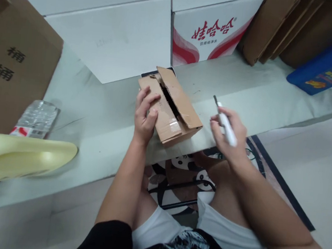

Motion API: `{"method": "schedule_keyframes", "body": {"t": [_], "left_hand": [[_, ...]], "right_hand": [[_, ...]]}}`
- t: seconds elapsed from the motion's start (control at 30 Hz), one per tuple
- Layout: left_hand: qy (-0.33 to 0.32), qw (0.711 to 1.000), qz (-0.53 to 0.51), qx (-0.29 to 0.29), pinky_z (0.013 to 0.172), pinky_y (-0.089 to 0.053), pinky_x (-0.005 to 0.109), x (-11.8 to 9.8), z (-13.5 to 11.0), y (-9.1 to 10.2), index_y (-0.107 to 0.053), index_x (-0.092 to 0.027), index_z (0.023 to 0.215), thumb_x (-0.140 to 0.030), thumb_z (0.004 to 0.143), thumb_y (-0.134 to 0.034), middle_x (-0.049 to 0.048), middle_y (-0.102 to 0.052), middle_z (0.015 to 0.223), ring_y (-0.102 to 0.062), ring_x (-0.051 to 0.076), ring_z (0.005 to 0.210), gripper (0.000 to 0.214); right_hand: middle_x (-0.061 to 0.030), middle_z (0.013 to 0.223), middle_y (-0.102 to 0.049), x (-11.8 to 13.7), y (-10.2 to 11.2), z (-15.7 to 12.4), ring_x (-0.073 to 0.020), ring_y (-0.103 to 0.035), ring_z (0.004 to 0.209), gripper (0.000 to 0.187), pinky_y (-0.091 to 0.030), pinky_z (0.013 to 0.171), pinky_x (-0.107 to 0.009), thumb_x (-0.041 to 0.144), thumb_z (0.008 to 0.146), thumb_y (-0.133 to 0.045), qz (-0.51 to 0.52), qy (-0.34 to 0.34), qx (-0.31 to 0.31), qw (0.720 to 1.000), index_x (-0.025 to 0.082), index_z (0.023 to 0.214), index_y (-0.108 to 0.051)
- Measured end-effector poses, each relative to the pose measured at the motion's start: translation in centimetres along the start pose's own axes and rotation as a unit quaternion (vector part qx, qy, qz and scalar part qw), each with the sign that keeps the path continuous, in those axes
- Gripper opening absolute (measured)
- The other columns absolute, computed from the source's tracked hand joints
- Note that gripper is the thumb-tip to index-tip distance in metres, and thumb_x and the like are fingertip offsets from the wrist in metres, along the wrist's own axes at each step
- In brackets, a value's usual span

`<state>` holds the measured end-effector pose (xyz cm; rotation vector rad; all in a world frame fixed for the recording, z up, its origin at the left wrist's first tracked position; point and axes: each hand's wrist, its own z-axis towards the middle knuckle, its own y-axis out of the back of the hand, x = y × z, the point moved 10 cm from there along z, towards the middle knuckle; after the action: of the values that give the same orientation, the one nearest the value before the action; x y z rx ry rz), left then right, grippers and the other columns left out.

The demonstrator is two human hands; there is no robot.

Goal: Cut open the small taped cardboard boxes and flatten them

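Observation:
A small brown cardboard box sits at the front part of the covered surface, turned at an angle. Its top flaps are parted along a dark slit, with torn clear tape near the front end. My left hand grips the box from its left side, fingers curled on the top flap. Off to the right of the box, my right hand is closed around a white utility knife. The knife's narrow dark blade points up and away from me and touches nothing.
White cartons and a red-and-white water carton stand behind. A blue container and folded cardboard are at right. At left are a large brown carton, clear plastic packaging and a pale yellow plastic object.

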<state>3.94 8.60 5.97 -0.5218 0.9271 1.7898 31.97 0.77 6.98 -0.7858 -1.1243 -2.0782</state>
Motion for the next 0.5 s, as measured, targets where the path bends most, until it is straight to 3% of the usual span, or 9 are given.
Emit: {"method": "schedule_keyframes", "body": {"t": [0.1,0.2,0.37,0.5], "left_hand": [[0.019,1.000,-0.024,-0.001,0.129,-0.030,0.054,0.9,0.2,0.2,-0.071,-0.028,0.122,-0.069,0.092,-0.053,0.0077,-0.051,0.157,-0.041,0.034,0.152,0.054],[0.056,0.997,-0.055,0.006,0.128,-0.032,0.052,2.3,0.4,0.5,-0.073,-0.030,0.119,-0.068,0.089,-0.056,0.0038,-0.048,0.160,-0.037,0.034,0.154,0.051],[0.138,0.980,-0.143,-0.008,0.124,-0.041,0.048,6.2,0.5,2.7,-0.068,-0.035,0.127,-0.061,0.084,-0.063,0.0015,-0.047,0.161,-0.041,0.033,0.153,0.050],[0.199,0.964,-0.178,-0.008,0.116,-0.051,0.045,9.1,-0.2,4.8,-0.056,-0.041,0.139,-0.058,0.076,-0.075,0.0056,-0.055,0.154,-0.050,0.031,0.148,0.068]], "right_hand": [[-0.0159,0.133,-0.070,-3.3,-4.4,0.6,-0.0328,-0.067,0.121,0.057,-0.057,0.102,-0.053,0.018,0.086,-0.055,-0.121,-0.018,0.172,0.977,0.018,0.143,-0.058],[-0.0192,0.143,-0.062,-4.7,-5.9,0.3,-0.0365,-0.058,0.135,0.062,-0.048,0.114,-0.058,0.011,0.084,-0.048,-0.167,-0.026,0.229,0.959,0.014,0.144,-0.061],[-0.0142,0.135,-0.068,-2.4,-8.6,-2.3,-0.0398,-0.052,0.140,0.037,-0.038,0.121,-0.064,0.032,0.091,-0.058,-0.128,0.035,0.328,0.935,0.020,0.119,-0.078],[-0.0101,0.143,-0.066,-0.3,-10.2,-4.0,-0.0418,-0.039,0.152,0.048,-0.030,0.123,-0.069,0.043,0.091,-0.063,-0.047,0.059,0.394,0.916,0.027,0.136,-0.070]]}}
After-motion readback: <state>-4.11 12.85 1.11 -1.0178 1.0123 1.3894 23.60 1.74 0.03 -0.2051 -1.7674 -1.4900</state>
